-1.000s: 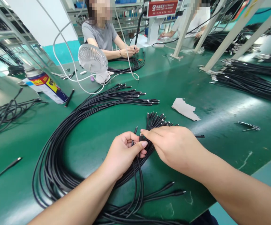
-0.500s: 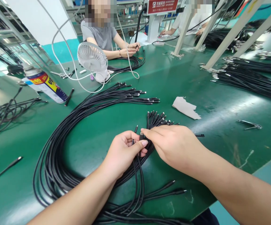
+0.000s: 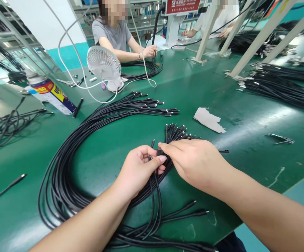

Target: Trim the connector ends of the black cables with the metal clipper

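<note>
Over the coiled bundle of black cables (image 3: pixel 59 175), my left hand (image 3: pixel 138 168) is closed on cable ends, pinching a black cable connector (image 3: pixel 159 151) between thumb and fingers. A second, thinner plug (image 3: pixel 152 143) sticks up from the same hand, and the cables hang down below. My right hand (image 3: pixel 196 161) is beside it, fingers bent and pressed together, the index fingertip at the connector's metal tip. Its thumb and whatever its fingers hold are hidden. Behind it, several cable ends (image 3: pixel 177 130) of the bundle fan out; more plugs (image 3: pixel 167 112) lie farther off.
A white fan (image 3: pixel 103 64) and a spray can (image 3: pixel 50 94) stand at the left back. A torn paper piece (image 3: pixel 209 119) and metal tweezers (image 3: pixel 280 139) lie to the right. Table legs (image 3: pixel 262 38) and cable piles (image 3: pixel 283 84) are beyond. A co-worker (image 3: pixel 112 38) sits opposite.
My hands hold nearly the same pose at the connector. Across the table, the co-worker's hands have come closer together and the upper body has shifted slightly.
</note>
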The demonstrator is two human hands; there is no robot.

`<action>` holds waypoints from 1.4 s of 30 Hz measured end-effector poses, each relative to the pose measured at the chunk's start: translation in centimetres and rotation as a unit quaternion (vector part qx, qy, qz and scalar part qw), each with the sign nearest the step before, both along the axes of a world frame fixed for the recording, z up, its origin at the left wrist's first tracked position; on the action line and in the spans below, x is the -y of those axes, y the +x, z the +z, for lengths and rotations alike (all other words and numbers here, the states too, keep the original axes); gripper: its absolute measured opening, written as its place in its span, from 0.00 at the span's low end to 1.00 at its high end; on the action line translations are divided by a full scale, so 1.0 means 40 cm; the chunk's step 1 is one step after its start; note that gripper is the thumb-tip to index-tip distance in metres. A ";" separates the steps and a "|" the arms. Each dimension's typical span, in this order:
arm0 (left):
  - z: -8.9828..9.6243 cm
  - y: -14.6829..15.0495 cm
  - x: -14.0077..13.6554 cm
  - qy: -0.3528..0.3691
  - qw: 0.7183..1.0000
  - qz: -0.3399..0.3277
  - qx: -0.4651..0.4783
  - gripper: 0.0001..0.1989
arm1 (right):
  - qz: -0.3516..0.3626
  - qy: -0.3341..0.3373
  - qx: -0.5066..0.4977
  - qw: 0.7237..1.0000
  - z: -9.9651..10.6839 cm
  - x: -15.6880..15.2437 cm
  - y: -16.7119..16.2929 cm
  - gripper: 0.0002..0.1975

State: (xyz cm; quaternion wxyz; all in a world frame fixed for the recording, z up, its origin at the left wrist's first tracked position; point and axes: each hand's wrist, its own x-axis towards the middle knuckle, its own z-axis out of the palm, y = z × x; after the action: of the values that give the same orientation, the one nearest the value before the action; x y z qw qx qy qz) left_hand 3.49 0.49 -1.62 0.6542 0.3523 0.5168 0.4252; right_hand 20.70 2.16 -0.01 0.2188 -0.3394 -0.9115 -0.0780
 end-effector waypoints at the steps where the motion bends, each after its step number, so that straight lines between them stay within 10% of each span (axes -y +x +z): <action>1: -0.001 0.000 0.000 0.000 1.000 -0.001 0.001 0.15 | 0.000 0.000 0.000 1.000 0.000 0.000 -0.001 0.14; 23: 0.003 0.000 -0.004 -0.006 1.000 -0.001 -0.007 0.14 | -0.003 -0.012 -0.009 1.000 0.009 0.006 0.006 0.16; 42: 0.023 0.000 0.003 0.018 0.998 -0.041 -0.037 0.12 | -0.014 -0.248 -0.166 0.954 0.005 -0.037 -0.009 0.10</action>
State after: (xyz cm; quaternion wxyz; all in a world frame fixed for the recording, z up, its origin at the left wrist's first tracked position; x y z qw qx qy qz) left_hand 3.48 0.39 -0.69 0.6452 0.3999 0.5183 0.3939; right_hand 20.34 3.65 0.20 0.2747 -0.4039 -0.8483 0.2046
